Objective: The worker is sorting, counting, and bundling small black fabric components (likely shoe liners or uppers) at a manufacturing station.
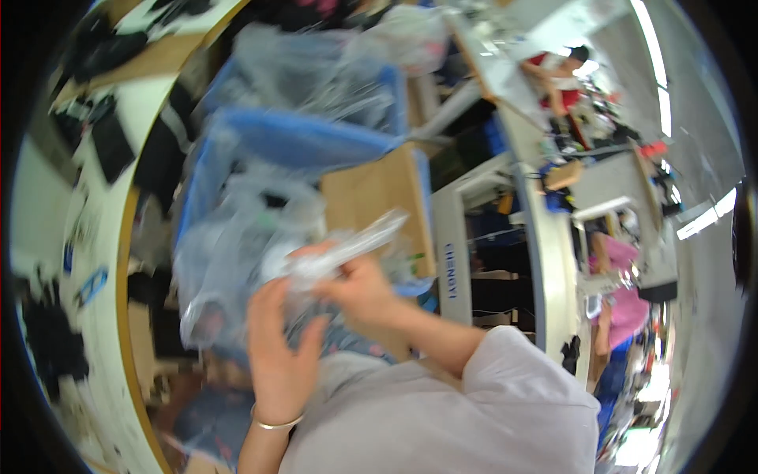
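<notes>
My right hand (pixel 359 291) is closed round a crumpled clear plastic bag (pixel 347 251), whose loose end points up and to the right. Beside it, my left hand (pixel 280 347) wears a bracelet and has its thumb and fingers apart. The left fingertips are at the near end of the plastic; blur hides whether they touch it. Both hands are above the near side of a blue bin (pixel 268 120), which holds a heap of filmy plastic bags (pixel 229 229) and a brown cardboard piece (pixel 371 193).
A second blue bin (pixel 400 99) with more clear plastic stands behind. A long table (pixel 106 316) with dark items and a blue-handled tool (pixel 92 286) runs along the left. On the right is another worktable (pixel 545 253). Co-workers in red (pixel 557 79) and pink (pixel 620 296) are farther right.
</notes>
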### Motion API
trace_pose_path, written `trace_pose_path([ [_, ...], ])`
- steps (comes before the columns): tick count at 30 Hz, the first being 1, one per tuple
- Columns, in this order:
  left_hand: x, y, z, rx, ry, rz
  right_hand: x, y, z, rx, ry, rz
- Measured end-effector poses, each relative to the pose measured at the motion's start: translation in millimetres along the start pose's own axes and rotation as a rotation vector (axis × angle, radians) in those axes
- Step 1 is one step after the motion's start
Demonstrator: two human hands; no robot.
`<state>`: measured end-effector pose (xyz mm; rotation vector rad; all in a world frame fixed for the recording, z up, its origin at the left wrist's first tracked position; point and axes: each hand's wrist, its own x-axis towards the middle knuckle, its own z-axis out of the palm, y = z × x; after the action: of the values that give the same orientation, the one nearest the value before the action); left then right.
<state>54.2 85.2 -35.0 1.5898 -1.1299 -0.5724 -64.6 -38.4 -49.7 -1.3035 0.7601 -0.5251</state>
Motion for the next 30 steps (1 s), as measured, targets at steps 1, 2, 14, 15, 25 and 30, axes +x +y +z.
trace_pose_path([
  [1,1.2,-8.8,-2.1,-0.04,0.034,-0.062,1.5,-3.3,8.8,0.023,0.014,-0.001],
  [2,3.7,-14.9,-4.1,-0.077,0.064,-0.13,1.6,-3.9,15.4,0.068,0.063,0.04],
  [14,10.3,-25.5,-13.0,0.108,0.232,0.171,4.1,-2.9,9.7,-0.647,0.047,-0.592],
  [15,12.2,-27.5,-18.3,0.109,0.234,0.171,4.2,-5.2,9.3,-0.646,0.045,-0.593],
  [25,24.4,-25.2,-60.4,-0.283,0.067,-0.266,1.0,-3.1,3.6,-0.707,-0.054,-0.527],
  [30,8.9,-10.0,-25.3,-0.674,0.013,-0.092,2.0,4.3,10.6,-0.653,0.103,-0.516],
])
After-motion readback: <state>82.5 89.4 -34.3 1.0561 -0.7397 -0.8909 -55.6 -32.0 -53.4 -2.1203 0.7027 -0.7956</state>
